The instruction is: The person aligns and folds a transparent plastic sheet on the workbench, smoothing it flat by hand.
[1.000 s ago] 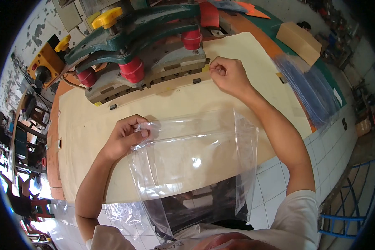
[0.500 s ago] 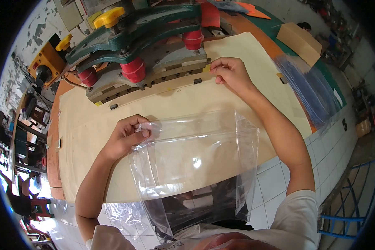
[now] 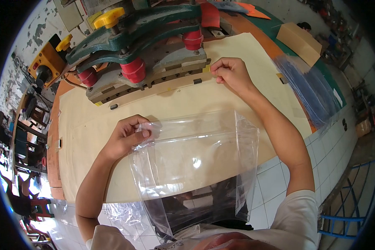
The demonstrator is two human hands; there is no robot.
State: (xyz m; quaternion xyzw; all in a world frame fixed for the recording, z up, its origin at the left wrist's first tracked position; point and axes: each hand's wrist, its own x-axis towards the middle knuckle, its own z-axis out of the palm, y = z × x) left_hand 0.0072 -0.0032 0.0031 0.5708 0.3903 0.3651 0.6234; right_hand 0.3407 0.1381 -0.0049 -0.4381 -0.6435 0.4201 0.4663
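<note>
My left hand [image 3: 129, 135] pinches the upper left corner of a clear plastic bag [image 3: 196, 160] between thumb and fingers. The bag has creased side folds; it lies partly on the table and hangs over its front edge toward my lap. Beyond it, my right hand [image 3: 229, 71] is curled into a pinch by the right end of the press's metal bar [image 3: 166, 68], near a bit of yellow tape. What its fingertips hold, if anything, is too small to make out. Two small dark blocks, one right [image 3: 197, 81] and one left [image 3: 114, 107], sit on the table before the bar.
A green press frame [image 3: 112, 46] with red mounts and yellow knobs stands over the cream-covered table [image 3: 87, 146]. At the left is a yellow control box [image 3: 46, 62]. Blue-tinted plastic sheets [image 3: 310, 89] and a cardboard box [image 3: 300, 41] lie at the right.
</note>
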